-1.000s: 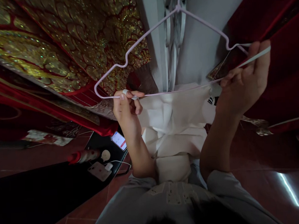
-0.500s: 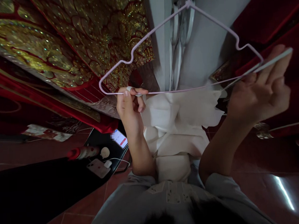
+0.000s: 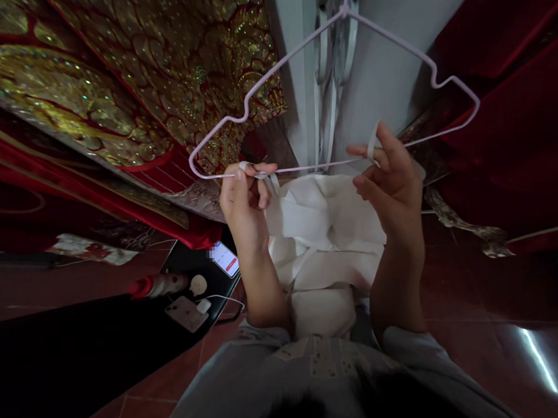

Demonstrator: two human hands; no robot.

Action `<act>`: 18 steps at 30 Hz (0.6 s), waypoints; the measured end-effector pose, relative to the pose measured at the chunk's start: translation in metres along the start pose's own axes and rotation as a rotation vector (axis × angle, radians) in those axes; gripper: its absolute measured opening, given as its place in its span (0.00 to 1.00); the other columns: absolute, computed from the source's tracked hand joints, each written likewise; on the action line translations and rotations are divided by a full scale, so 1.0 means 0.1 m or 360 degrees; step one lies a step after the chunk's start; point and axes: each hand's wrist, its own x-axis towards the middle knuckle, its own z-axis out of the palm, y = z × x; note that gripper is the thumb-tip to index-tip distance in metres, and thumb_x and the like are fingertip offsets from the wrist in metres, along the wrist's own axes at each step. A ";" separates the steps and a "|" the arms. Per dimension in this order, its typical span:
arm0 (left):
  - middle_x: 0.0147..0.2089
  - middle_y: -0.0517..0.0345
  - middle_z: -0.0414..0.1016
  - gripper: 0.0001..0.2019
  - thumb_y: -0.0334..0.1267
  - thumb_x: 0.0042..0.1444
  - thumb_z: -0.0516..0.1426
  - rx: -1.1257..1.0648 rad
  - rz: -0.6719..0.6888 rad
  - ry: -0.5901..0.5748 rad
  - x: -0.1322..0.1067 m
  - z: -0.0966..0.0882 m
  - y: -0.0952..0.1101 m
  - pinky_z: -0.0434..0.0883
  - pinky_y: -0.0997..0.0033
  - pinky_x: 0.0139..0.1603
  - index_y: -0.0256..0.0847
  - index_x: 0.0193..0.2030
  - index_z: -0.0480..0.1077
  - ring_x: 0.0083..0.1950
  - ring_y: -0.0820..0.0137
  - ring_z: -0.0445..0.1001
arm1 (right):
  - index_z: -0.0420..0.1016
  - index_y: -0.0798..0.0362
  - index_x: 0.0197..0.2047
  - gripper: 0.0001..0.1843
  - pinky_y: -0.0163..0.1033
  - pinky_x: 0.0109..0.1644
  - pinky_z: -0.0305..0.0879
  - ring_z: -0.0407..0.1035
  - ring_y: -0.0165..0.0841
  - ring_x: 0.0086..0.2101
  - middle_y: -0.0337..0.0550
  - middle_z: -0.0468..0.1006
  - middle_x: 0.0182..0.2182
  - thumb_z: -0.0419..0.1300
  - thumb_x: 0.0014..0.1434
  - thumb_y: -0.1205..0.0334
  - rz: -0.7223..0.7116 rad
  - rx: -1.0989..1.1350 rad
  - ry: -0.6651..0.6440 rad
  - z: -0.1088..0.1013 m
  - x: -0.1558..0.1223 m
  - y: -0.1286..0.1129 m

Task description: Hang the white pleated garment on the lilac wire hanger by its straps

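A pale pink clothes hanger (image 3: pixel 294 53) extends across the view, its hook at the top and its bar level with my hands. My left hand (image 3: pixel 246 204) pinches the bar near its left end, with a white strap looped at its fingers. My right hand (image 3: pixel 392 187) is at the right part of the bar. Another white strap (image 3: pixel 374 138) loops around its raised fingers, and the thumb is bent in towards them. Below the bar, a cream-white garment (image 3: pixel 327 228) hangs in folds between my forearms. Where the straps join it is hidden by my fingers.
Red and gold sequinned garments (image 3: pixel 196 63) hang at the left, and red cloth (image 3: pixel 512 115) at the right. A black surface (image 3: pixel 140 341) at lower left bears a lit phone (image 3: pixel 225 259), another phone (image 3: pixel 187 315) and a red-capped bottle (image 3: pixel 159 285). Grey metalwork (image 3: pixel 328 81) stands behind the hanger.
My right hand has moved left, from beyond the hanger's right end to the bar's right part. The strap on its fingers is no longer stretched out to the right. My left hand keeps its hold.
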 end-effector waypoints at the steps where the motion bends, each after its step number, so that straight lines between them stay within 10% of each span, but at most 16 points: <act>1: 0.39 0.54 0.84 0.14 0.44 0.74 0.65 -0.0024 -0.0030 -0.0024 0.01 -0.02 -0.01 0.57 0.77 0.22 0.41 0.37 0.73 0.21 0.79 0.56 | 0.73 0.26 0.73 0.35 0.44 0.38 0.79 0.80 0.40 0.48 0.41 0.83 0.61 0.73 0.65 0.45 -0.0017 -0.0087 0.0010 0.00 0.00 0.04; 7: 0.52 0.53 0.87 0.05 0.33 0.62 0.70 0.0049 0.0140 0.0088 0.11 -0.22 -0.13 0.61 0.76 0.24 0.44 0.44 0.83 0.27 0.77 0.63 | 0.71 0.32 0.72 0.31 0.38 0.28 0.68 0.68 0.29 0.28 0.42 0.82 0.54 0.69 0.69 0.50 -0.0110 -0.0518 -0.0070 -0.02 0.02 0.17; 13: 0.62 0.60 0.83 0.13 0.26 0.77 0.58 0.0066 0.0503 0.0634 0.25 -0.43 -0.15 0.74 0.71 0.44 0.46 0.50 0.83 0.55 0.70 0.79 | 0.80 0.42 0.57 0.15 0.40 0.32 0.67 0.61 0.26 0.24 0.38 0.81 0.43 0.66 0.67 0.63 -0.0180 -0.0691 -0.0060 0.01 0.06 0.06; 18: 0.62 0.57 0.82 0.09 0.29 0.80 0.58 0.0073 0.0544 0.0384 0.37 -0.37 0.00 0.74 0.64 0.65 0.41 0.55 0.81 0.70 0.63 0.76 | 0.78 0.46 0.45 0.05 0.39 0.33 0.64 0.60 0.25 0.25 0.37 0.81 0.41 0.65 0.67 0.64 -0.0170 -0.0756 -0.0120 -0.02 0.12 -0.01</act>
